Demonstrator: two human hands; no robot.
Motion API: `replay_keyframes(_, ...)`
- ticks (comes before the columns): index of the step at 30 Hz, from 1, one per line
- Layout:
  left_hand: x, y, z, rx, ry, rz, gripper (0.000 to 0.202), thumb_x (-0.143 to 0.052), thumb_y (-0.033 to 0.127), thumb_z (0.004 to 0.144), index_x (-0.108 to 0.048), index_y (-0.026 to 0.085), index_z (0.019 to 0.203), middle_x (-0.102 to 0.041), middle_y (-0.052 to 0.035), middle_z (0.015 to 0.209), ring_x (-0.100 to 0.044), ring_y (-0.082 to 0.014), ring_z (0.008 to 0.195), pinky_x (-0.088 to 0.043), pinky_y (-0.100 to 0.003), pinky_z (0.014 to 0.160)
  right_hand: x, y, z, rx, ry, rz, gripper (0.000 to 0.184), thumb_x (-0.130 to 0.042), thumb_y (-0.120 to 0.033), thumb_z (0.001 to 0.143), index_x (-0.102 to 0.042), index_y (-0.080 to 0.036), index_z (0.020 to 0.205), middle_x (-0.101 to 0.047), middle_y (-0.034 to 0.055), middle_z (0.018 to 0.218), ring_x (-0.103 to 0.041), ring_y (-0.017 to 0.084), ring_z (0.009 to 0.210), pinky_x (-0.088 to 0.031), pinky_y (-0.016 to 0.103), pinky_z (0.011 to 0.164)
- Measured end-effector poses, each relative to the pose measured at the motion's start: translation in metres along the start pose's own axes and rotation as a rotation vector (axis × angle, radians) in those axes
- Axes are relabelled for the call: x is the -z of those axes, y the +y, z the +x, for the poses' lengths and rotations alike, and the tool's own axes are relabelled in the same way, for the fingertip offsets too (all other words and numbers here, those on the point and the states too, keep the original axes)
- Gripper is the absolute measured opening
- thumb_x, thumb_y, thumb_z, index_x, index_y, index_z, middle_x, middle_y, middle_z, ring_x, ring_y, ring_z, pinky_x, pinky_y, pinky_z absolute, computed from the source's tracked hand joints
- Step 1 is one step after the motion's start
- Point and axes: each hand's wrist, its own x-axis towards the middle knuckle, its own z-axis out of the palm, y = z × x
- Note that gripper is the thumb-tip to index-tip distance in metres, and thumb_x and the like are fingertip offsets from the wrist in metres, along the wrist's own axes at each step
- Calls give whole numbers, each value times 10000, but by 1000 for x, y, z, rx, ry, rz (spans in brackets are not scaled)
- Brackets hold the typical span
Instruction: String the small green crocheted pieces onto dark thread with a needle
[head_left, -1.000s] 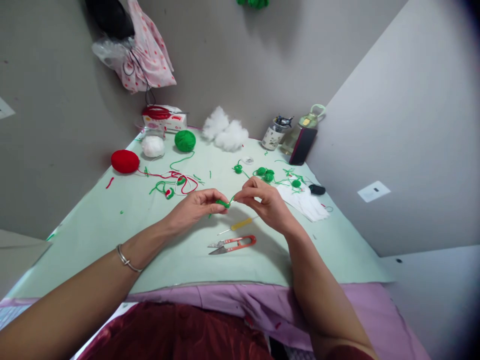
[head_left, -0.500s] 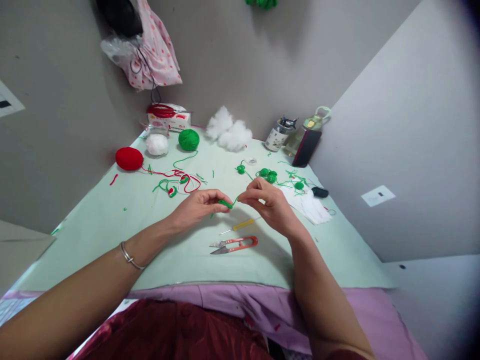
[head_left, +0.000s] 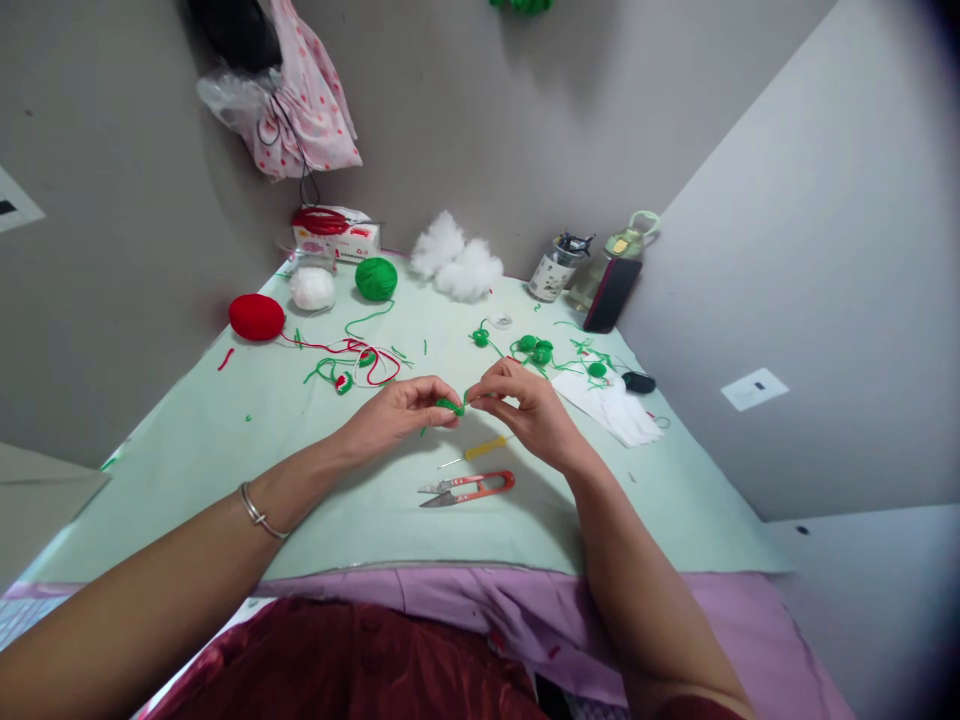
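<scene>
My left hand [head_left: 409,410] is closed on a small green crocheted piece [head_left: 451,407], pinched between thumb and fingers. Close to its right end, my right hand [head_left: 517,405] pinches a short stretch of green yarn [head_left: 466,397] that comes off the piece. Both hands are above the table, only a small gap apart. Below them lie a crochet hook with a yellow handle [head_left: 484,449] and orange-handled thread snips [head_left: 469,488], blades pointing left.
Red [head_left: 257,317], white [head_left: 313,288] and green yarn balls [head_left: 376,279] sit at the back left, with loose strands in front. White stuffing [head_left: 457,262] lies at the back. Green crocheted balls [head_left: 535,348], tissue [head_left: 611,408], a pen cup [head_left: 553,274] and a phone [head_left: 613,295] are right.
My right hand has moved slightly left, closer to my left hand, and the stretch of yarn between them is shorter. My left hand still holds the green piece.
</scene>
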Motion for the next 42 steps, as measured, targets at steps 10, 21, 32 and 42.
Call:
replay_keyframes(10, 1, -1, 3, 2, 88, -76, 256, -779, 355, 816, -637, 195, 956, -655, 8, 947, -700, -163, 861, -488, -326, 885, -15, -21, -4, -124, 28, 179, 84, -544, -239, 990, -518, -221, 1068, -661, 29, 970, -672, 141, 855, -557, 296, 773)
replay_keyframes(21, 0, 1, 3, 9, 115, -46, 238, -793, 343, 797, -649, 187, 905, -650, 13, 853, -694, -161, 809, -490, -310, 807, -19, -19, -3, -38, -14, -87, 69, -492, -211, 1009, -560, -219, 1019, -646, 32, 905, -602, 144, 789, -471, 277, 735)
replay_keyframes(32, -1, -3, 4, 82, 136, -8, 332, -832, 392, 736, -649, 168, 899, -674, -11, 854, -723, -200, 832, -444, -286, 697, -23, -15, -5, 162, -95, -379, 194, -409, -187, 1041, -601, -195, 1072, -682, 67, 936, -611, 136, 747, -435, 245, 652)
replay_keyframes(42, -4, -7, 7, 37, 104, 32, 275, -818, 333, 709, -638, 162, 829, -655, 7, 792, -661, -168, 768, -485, -315, 775, -21, -32, -3, 112, 96, 160, 118, -527, -269, 1021, -621, -208, 985, -697, 87, 1068, -648, 114, 727, -470, 243, 594)
